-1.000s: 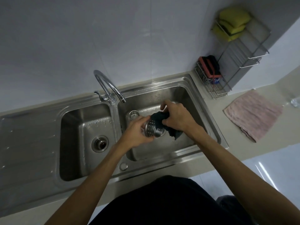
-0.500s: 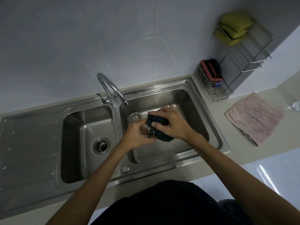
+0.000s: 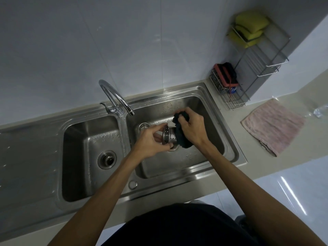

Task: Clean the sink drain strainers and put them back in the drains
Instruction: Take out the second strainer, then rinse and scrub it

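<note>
You held the strainer (image 3: 167, 137) on its side above the right basin (image 3: 209, 110) of the sink, its perforated steel cup showing between your hands. Your left hand (image 3: 150, 142) gripped its rim, fingers (image 3: 156, 127) curled and pinched on the metal edge. Your right hand (image 3: 192, 127) was closed around a dark scrubbing cloth (image 3: 181, 134), which was pressed against the strainer's other end. Just below the strainer lay the right drain opening, partly hidden by your hands. In the left basin (image 3: 76, 139) the other drain (image 3: 107, 159) sat apart from all this. The faucet (image 3: 115, 96) arched over the divider. On the counter (image 3: 236, 132) to the right lay a pink towel (image 3: 274, 124), and behind it stood a wire rack (image 3: 255, 68) with yellow sponges (image 3: 249, 26).
</note>
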Demonstrator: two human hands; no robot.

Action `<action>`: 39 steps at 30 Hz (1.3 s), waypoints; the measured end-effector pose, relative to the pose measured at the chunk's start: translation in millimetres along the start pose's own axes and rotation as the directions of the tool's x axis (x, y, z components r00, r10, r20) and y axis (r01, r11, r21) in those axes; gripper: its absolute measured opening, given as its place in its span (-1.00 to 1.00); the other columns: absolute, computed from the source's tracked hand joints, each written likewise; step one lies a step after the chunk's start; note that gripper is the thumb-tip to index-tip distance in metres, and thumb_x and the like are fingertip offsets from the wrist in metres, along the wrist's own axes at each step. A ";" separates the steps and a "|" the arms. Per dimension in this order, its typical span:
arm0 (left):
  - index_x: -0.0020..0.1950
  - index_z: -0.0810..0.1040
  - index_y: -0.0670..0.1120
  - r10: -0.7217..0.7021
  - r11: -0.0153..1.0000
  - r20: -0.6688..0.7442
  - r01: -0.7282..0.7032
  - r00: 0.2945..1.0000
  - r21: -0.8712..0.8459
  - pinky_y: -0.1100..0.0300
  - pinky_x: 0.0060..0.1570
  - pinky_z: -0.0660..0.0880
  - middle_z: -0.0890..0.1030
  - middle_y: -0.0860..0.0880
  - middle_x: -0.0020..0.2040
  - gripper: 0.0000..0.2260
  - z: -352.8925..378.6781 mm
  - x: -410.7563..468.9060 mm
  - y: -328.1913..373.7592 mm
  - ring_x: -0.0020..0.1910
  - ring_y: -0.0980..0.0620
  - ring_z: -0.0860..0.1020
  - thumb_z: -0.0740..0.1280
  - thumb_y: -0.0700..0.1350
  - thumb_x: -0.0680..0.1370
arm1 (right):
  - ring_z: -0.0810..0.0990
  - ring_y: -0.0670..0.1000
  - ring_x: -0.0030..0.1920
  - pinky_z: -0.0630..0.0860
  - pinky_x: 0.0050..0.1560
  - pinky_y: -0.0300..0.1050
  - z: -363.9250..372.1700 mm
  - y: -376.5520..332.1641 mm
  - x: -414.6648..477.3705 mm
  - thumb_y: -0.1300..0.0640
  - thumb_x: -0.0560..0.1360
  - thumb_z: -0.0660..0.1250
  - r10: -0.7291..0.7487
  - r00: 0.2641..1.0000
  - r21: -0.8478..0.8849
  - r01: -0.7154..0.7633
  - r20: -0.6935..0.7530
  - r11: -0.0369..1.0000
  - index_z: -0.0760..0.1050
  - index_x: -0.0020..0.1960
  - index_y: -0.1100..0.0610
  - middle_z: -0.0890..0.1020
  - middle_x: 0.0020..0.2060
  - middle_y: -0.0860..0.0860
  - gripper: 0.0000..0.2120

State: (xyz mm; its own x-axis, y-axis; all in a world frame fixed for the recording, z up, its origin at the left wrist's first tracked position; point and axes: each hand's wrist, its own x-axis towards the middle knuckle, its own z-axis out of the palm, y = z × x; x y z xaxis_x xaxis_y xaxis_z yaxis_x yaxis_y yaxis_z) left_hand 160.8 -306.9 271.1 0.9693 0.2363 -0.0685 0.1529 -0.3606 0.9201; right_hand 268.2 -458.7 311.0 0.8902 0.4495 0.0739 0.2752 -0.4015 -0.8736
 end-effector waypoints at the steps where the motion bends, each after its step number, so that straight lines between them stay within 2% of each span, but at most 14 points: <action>1: 0.32 0.55 0.22 0.019 1.000 0.004 -0.019 1.000 0.007 0.27 -0.10 0.64 0.68 0.23 -0.09 -0.32 0.4 0.7 4.7 -0.16 0.17 0.70 0.59 0.03 0.21 | 0.68 -0.02 -0.01 0.63 0.08 0.01 -0.2 -1.7 -0.5 0.27 0.58 0.30 -0.019 1.000 -0.003 0.019 0.021 1.000 0.57 0.19 0.20 0.70 -0.01 0.05 -0.79; 3: 0.14 0.55 0.42 0.043 0.999 0.002 -0.043 0.999 0.013 0.30 -0.19 0.62 0.68 0.23 -0.14 -0.43 2.4 1.7 13.4 -0.24 0.19 0.69 0.57 -0.01 0.22 | 0.66 0.00 0.04 0.62 0.08 -0.06 4.2 -5.3 -5.4 0.18 0.59 0.34 -0.043 0.996 0.010 0.043 0.077 0.999 0.47 0.28 0.20 0.66 0.08 0.07 -0.72; 4: 0.09 0.56 0.42 0.040 0.999 -0.007 -0.040 0.999 0.004 0.31 -0.23 0.60 0.69 0.21 -0.17 -0.46 3.3 2.0 15.4 -0.28 0.20 0.68 0.56 -0.03 0.23 | 0.64 0.01 0.12 0.60 0.11 -0.12 6.6 -5.4 -8.0 0.13 0.60 0.34 -0.052 0.993 0.019 0.050 0.102 0.999 0.43 0.29 0.20 0.63 0.15 0.10 -0.69; 7: 0.04 0.62 0.21 0.012 1.000 -0.024 -0.013 1.000 -0.014 0.24 -0.32 0.57 0.69 0.11 -0.23 -0.58 2.7 2.0 14.9 -0.31 0.17 0.67 0.57 -0.07 0.24 | 0.35 -0.11 0.36 0.31 0.24 -0.44 5.5 -3.8 -16.7 -0.02 0.62 0.26 -0.162 0.960 -0.104 0.189 0.228 0.977 0.41 0.32 0.18 0.34 0.45 0.12 -0.63; 9: 0.03 0.63 0.19 0.011 1.000 -0.029 -0.011 1.000 0.001 0.12 -0.29 0.58 0.68 0.10 -0.23 -0.59 1.7 2.5 13.4 -0.31 0.15 0.65 0.56 -0.08 0.23 | 0.36 -0.04 0.33 0.36 0.30 -0.34 -0.1 -3.5 -24.5 -0.05 0.61 0.19 -0.275 0.917 -0.164 0.330 0.289 0.930 0.41 0.35 0.23 0.35 0.41 0.16 -0.56; 11: 0.04 0.63 0.24 0.010 1.000 -0.021 -0.009 1.000 0.021 0.11 -0.27 0.59 0.67 0.11 -0.23 -0.57 0.8 3.9 13.0 -0.32 0.15 0.64 0.55 -0.09 0.23 | 0.43 0.11 0.34 0.38 0.42 -0.08 -3.8 -1.9 -31.3 0.12 0.63 0.21 -0.388 0.870 -0.194 0.455 0.305 0.869 0.45 0.34 0.32 0.47 0.32 0.22 -0.63; 14: 0.07 0.62 0.32 0.013 1.000 -0.008 -0.013 1.000 -0.007 0.15 -0.24 0.63 0.70 0.11 -0.17 -0.50 1.1 5.1 9.9 -0.30 0.14 0.67 0.56 -0.15 0.25 | 0.44 0.23 0.38 0.28 0.52 0.00 -6.3 3.5 -39.0 0.35 0.56 0.30 -0.463 0.829 -0.239 0.541 0.313 0.807 0.48 0.31 0.39 0.51 0.30 0.30 -0.67; 18: 0.13 0.60 0.37 0.005 0.999 -0.013 -0.006 1.000 -0.043 0.06 -0.18 0.67 0.71 0.12 -0.10 -0.44 4.4 5.5 8.5 -0.28 0.07 0.70 0.57 -0.14 0.26 | 0.47 0.25 0.34 0.39 0.45 0.11 -12.4 10.0 -48.2 0.36 0.52 0.28 -0.513 0.781 -0.231 0.606 0.357 0.761 0.50 0.28 0.40 0.52 0.27 0.31 -0.67; 23: 0.25 0.55 0.33 0.033 0.998 0.044 -0.031 0.998 -0.053 0.21 -0.12 0.65 0.72 0.13 -0.06 -0.36 14.1 -1.0 10.7 -0.18 0.13 0.71 0.62 -0.05 0.24 | 0.59 0.22 0.12 0.52 0.20 0.16 -26.3 5.1 -13.5 0.41 0.53 0.26 -0.364 0.874 -0.225 0.444 0.322 0.867 0.52 0.23 0.36 0.61 0.10 0.25 -0.72; 25: 0.18 0.57 0.37 0.047 0.997 -0.008 -0.047 0.999 -0.062 0.35 -0.19 0.58 0.72 0.16 -0.11 -0.41 6.6 2.6 13.8 -0.23 0.20 0.69 0.60 -0.09 0.25 | 0.56 0.19 0.17 0.46 0.31 0.03 -21.7 2.2 -21.5 0.32 0.55 0.22 -0.416 0.838 -0.226 0.508 0.353 0.831 0.51 0.24 0.35 0.60 0.14 0.25 -0.72; 27: 0.12 0.59 0.36 0.053 0.997 -0.033 -0.055 0.998 -0.062 0.37 -0.23 0.55 0.71 0.15 -0.13 -0.44 -0.6 5.9 14.5 -0.27 0.21 0.67 0.59 -0.15 0.27 | 0.51 0.18 0.25 0.38 0.40 -0.07 -19.4 -1.3 -32.4 0.24 0.57 0.18 -0.472 0.788 -0.204 0.576 0.394 0.792 0.51 0.25 0.36 0.57 0.21 0.26 -0.68; 31: 0.15 0.57 0.42 0.056 0.995 -0.057 -0.060 0.997 -0.076 0.36 -0.18 0.57 0.69 0.21 -0.11 -0.40 0.4 2.2 18.3 -0.24 0.22 0.67 0.60 -0.11 0.26 | 0.57 0.22 0.14 0.49 0.27 0.10 -22.3 -10.3 -6.9 0.41 0.53 0.25 -0.406 0.847 -0.246 0.497 0.342 0.832 0.53 0.22 0.39 0.61 0.11 0.27 -0.73; 35: 0.11 0.65 0.21 0.027 0.990 -0.107 -0.042 0.994 -0.138 0.29 -0.13 0.53 0.69 0.17 -0.16 -0.57 -18.3 8.1 16.4 -0.23 0.23 0.61 0.61 -0.02 0.28 | 0.50 0.18 0.22 0.30 0.42 -0.25 -16.4 -20.7 -15.1 0.34 0.52 0.23 -0.519 0.739 -0.193 0.636 0.429 0.747 0.54 0.19 0.40 0.58 0.16 0.28 -0.72; 39: 0.11 0.65 0.27 -0.012 0.988 -0.118 -0.006 0.993 -0.153 0.24 -0.09 0.56 0.74 0.05 -0.06 -0.53 -22.3 11.3 21.8 -0.18 0.17 0.65 0.63 -0.04 0.27 | 0.56 0.25 0.18 0.48 0.30 0.11 -16.1 -30.5 3.4 0.42 0.51 0.29 -0.490 0.802 -0.226 0.576 0.342 0.786 0.54 0.19 0.41 0.59 0.14 0.29 -0.74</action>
State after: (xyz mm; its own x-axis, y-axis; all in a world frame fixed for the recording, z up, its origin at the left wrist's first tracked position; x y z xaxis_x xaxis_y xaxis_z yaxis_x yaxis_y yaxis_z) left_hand 170.8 -292.0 299.0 0.9380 0.3451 -0.0340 0.1161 -0.2202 0.9685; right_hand 268.7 -457.8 345.7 0.4550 0.8301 0.3224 0.8111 -0.2369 -0.5348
